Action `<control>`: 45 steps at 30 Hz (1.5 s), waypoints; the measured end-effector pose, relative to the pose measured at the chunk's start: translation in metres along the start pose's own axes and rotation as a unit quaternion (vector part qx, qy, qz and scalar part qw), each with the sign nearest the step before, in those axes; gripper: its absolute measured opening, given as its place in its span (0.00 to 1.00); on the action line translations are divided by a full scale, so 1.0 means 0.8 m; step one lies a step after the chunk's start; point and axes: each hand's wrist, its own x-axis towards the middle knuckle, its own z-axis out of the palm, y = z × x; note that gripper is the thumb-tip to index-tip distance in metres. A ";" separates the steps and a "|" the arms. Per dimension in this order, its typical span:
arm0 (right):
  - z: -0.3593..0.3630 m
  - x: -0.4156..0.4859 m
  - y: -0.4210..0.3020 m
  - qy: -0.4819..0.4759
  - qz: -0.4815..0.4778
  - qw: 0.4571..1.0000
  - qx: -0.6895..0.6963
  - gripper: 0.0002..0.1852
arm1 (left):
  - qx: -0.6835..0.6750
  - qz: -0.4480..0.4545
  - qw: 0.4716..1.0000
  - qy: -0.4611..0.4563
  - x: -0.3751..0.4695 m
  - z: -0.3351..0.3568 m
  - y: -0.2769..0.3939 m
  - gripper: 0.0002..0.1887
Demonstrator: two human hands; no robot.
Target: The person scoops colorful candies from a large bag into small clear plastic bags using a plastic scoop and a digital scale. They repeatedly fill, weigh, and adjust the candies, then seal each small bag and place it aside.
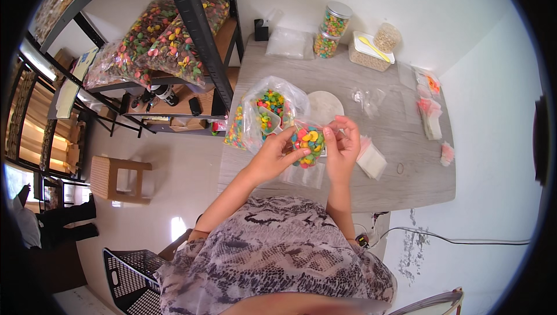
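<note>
Between both hands is a small clear plastic bag of colourful candies (pixel 308 143), held above the near part of the table. My left hand (pixel 278 155) grips its left side, with the thumb across the front. At its upper right edge, my right hand (pixel 341 141) pinches the plastic between thumb and finger. Just beyond my left hand, a large open plastic bag (pixel 300 97) holds more candies, with a clear scoop (pixel 269 120) lying in them. A round pale disc (pixel 327 105) lies behind the small bag, partly covered. Flat clear bags (pixel 304 175) rest beneath my hands.
Stacked candy jars (pixel 333 25), a lidded tub (pixel 370 56) with a yellow spoon and a packet (pixel 290 43) stand along the wall. Small packets (pixel 372 158) lie to the right. A metal shelf (pixel 196 23) with large filled bags rises at left. A person (pixel 56 223) is at far left.
</note>
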 end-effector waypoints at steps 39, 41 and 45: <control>0.020 -0.018 0.022 -0.001 -0.055 0.996 -0.073 0.12 | -0.065 -0.004 0.998 0.001 -0.006 -0.018 -0.014 0.27; 0.020 -0.017 0.022 0.000 -0.055 0.996 -0.072 0.12 | -0.067 -0.049 0.996 -0.012 -0.007 -0.019 -0.014 0.28; 0.022 -0.017 0.022 -0.003 -0.062 0.996 -0.058 0.13 | -0.152 0.078 0.985 0.021 -0.005 -0.008 -0.021 0.27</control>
